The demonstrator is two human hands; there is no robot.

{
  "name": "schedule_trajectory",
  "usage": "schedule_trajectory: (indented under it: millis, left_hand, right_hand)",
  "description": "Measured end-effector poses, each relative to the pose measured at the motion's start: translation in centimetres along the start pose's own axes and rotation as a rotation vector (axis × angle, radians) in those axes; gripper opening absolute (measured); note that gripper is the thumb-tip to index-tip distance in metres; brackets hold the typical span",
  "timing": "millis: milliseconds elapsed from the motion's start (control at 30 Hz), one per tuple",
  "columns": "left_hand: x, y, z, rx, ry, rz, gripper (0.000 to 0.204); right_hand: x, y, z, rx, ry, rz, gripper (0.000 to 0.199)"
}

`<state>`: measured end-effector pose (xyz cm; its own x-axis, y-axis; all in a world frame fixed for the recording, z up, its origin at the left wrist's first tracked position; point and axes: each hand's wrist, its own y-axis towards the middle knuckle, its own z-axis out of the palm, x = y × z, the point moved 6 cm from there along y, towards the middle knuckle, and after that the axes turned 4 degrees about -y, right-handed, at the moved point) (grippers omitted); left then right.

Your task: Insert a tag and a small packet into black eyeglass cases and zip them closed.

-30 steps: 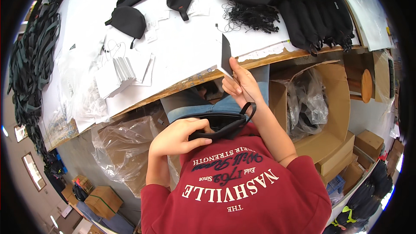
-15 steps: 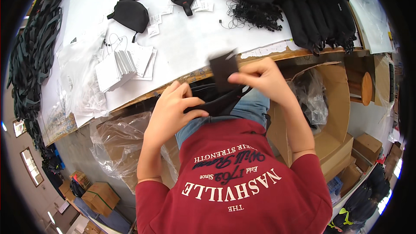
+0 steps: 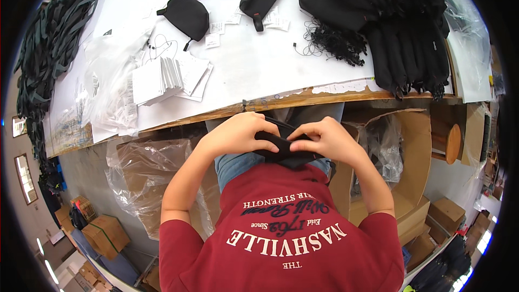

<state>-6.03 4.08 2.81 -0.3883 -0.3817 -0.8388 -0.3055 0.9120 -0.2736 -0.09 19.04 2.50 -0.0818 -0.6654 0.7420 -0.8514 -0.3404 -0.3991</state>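
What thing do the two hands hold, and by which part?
A black pouch: the left hand and right hand grip it along its upper edge.

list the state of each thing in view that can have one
Left hand, gripping the held black pouch
Right hand, pinching it
Held black pouch, opened or closed unclear
Rounded pouch, lying down
White cards, stacked
Black cords, tangled
Cardboard box, open

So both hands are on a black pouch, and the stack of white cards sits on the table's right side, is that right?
Not quite: the head view shows the stack of white cards on the left side of the table. The left hand and right hand are indeed on a black pouch.
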Motion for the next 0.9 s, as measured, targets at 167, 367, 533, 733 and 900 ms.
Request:
schedule_trajectory:
  millis: [167,367,533,733,900]
  left_hand:
    - [4.3,2.2,-5.6,-0.253,-0.323,-0.009,0.024]
    - [13.3,0.3,-13.7,-1.115,0.56,-0.195,0.028]
    - [14.5,0.4,-14.2,-1.024,0.502,-0.341,0.025]
    - [13.2,0.1,-14.1,-1.137,0.532,-0.105,0.021]
    - [13.0,0.2,-14.5,-1.175,0.509,-0.199,0.018]
  right_hand:
    - [-1.2,-0.2,0.7,-0.038,0.129,0.055,0.027]
    - [0.3,-0.8,0.4,-0.078,0.115,-0.015,0.023]
    - [0.9,-1.3,-0.7,-0.229,-0.055,-0.186,0.023]
    - [3.2,-1.6,-2.9,-0.447,-0.282,-0.334,0.021]
    - [3.6,-1.7,-3.3,-0.529,-0.388,-0.384,0.019]
